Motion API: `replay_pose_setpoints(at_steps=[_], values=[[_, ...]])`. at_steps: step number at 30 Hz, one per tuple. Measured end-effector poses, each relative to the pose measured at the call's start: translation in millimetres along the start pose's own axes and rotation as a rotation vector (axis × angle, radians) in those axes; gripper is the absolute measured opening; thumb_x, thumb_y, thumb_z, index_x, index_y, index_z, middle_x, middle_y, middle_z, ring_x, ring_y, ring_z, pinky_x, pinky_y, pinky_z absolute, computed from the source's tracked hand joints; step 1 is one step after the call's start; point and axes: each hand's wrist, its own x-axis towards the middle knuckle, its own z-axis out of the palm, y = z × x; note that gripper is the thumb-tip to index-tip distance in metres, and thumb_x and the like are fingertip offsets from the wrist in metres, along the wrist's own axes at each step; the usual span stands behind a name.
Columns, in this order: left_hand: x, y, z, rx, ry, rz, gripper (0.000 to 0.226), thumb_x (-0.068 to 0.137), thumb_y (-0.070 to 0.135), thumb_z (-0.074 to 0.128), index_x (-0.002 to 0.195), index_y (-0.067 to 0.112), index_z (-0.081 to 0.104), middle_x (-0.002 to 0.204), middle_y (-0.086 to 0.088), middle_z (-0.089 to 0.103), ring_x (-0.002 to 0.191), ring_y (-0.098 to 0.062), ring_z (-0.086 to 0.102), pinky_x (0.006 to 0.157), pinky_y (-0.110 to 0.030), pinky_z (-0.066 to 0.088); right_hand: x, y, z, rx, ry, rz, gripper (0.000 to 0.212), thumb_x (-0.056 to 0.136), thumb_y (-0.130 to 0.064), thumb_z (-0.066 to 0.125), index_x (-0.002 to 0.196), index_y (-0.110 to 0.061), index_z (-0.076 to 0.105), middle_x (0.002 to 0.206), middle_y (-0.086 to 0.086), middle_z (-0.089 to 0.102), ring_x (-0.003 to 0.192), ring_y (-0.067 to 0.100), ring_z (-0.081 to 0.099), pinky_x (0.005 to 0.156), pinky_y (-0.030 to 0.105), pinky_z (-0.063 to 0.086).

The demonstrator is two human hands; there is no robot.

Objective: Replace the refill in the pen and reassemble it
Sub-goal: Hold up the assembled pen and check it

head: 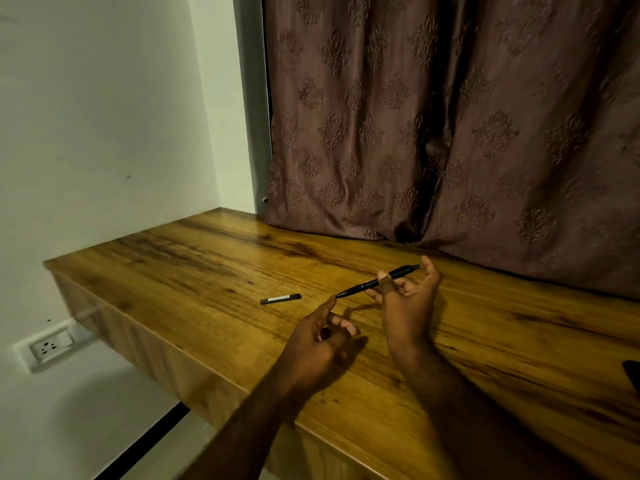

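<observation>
Right hand (408, 306) fingers grip a slim black pen (377, 281) above the wooden surface (207, 265); left hand (320, 344) fingers loosely curled, empty, near the front edge; bare room leftward.

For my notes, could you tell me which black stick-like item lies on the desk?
The short black piece with the pale label; the pen is held in the right hand.

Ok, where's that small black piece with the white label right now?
The small black piece lies flat on the wooden desk, untouched, left of the pen tip and beyond the left hand.
</observation>
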Motion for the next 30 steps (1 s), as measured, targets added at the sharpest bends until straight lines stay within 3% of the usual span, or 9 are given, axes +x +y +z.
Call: replay_pose_setpoints(at_steps=[6,10,16,19,21,22,24,27,30], values=[[3.4,3.2,-4.7,-0.305,0.162,0.033,0.012,0.096,0.011,0.053,0.103,0.008,0.062,0.074,-0.008,0.065,0.05,-0.008,0.057,0.043,-0.019,0.044,-10.4,6.3,6.9,0.083,-0.085,0.115,0.069,0.088,0.004,0.06,0.141,-0.025,0.027,0.107,0.014,0.059,0.084,0.025,0.07,0.066,0.031,0.06],[7.0,0.3,-9.4,-0.344,0.226,0.01,0.013,0.096,0.003,0.05,0.09,-0.003,0.06,0.059,-0.005,0.06,0.043,-0.005,0.051,0.041,-0.017,0.043,-16.0,5.6,8.8,0.087,-0.169,0.152,0.061,0.087,0.006,0.06,0.134,-0.023,0.034,0.099,0.015,0.061,0.081,0.024,0.069,0.067,0.032,0.061],[21.6,-8.3,-40.5,-0.201,0.302,-0.002,0.016,0.092,-0.005,0.053,0.082,0.003,0.062,0.063,-0.006,0.06,0.049,-0.008,0.053,0.044,-0.018,0.045,-0.7,16.0,-5.0,-0.096,-0.419,0.216,0.016,0.093,-0.005,0.055,0.108,-0.009,0.053,0.087,0.02,0.068,0.07,0.024,0.068,0.059,0.026,0.057],[30.3,-12.7,-72.1,-0.442,0.195,-0.096,0.03,0.091,-0.009,0.045,0.071,0.006,0.06,0.059,-0.003,0.055,0.047,-0.01,0.05,0.04,-0.017,0.04,5.8,22.0,-12.2,-0.285,-0.586,0.19,0.009,0.088,-0.004,0.064,0.097,-0.004,0.062,0.082,0.016,0.068,0.069,0.02,0.065,0.061,0.024,0.054],[33.4,-13.9,-89.1,-0.501,0.165,-0.197,0.027,0.09,-0.004,0.045,0.069,0.004,0.061,0.058,-0.003,0.053,0.045,-0.008,0.051,0.039,-0.015,0.041,7.2,26.3,-10.6,-0.406,-0.651,0.153,0.009,0.083,-0.007,0.07,0.092,-0.008,0.068,0.078,0.01,0.067,0.069,0.016,0.063,0.063,0.024,0.052],[35.7,-17.2,-95.5,-0.401,0.178,-0.156,0.023,0.09,-0.005,0.047,0.071,0.001,0.06,0.059,-0.004,0.052,0.045,-0.007,0.051,0.039,-0.014,0.041,8.0,29.3,-8.4,-0.47,-0.66,0.133,0.009,0.082,-0.009,0.072,0.09,-0.011,0.07,0.077,0.006,0.068,0.069,0.015,0.061,0.064,0.025,0.051],[35.7,-21.0,-103.1,0.014,0.237,0.026,0.015,0.09,-0.007,0.053,0.078,-0.002,0.06,0.064,-0.004,0.051,0.047,-0.005,0.048,0.04,-0.014,0.038,10.4,36.6,-2.3,-0.596,-0.664,0.074,0.007,0.081,-0.016,0.074,0.087,-0.018,0.072,0.077,0.003,0.069,0.068,0.012,0.059,0.065,0.029,0.048],[38.2,-25.8,-111.7,0.643,0.301,0.253,0.012,0.088,0.007,0.063,0.078,0.003,0.068,0.065,0.001,0.061,0.051,-0.003,0.052,0.045,-0.009,0.037,16.1,45.4,9.1,-0.734,-0.687,-0.018,0.005,0.082,-0.019,0.072,0.086,-0.022,0.071,0.079,0.001,0.069,0.069,0.011,0.056,0.066,0.031,0.046],[42.8,-27.2,-117.8,0.722,0.342,0.273,0.014,0.088,0.017,0.064,0.081,0.007,0.069,0.067,-0.001,0.066,0.055,-0.009,0.057,0.045,-0.009,0.038,20.1,50.3,21.3,-0.796,-0.706,-0.047,0.003,0.084,-0.017,0.069,0.087,-0.019,0.07,0.078,0.0,0.064,0.07,0.011,0.053,0.067,0.031,0.045]])
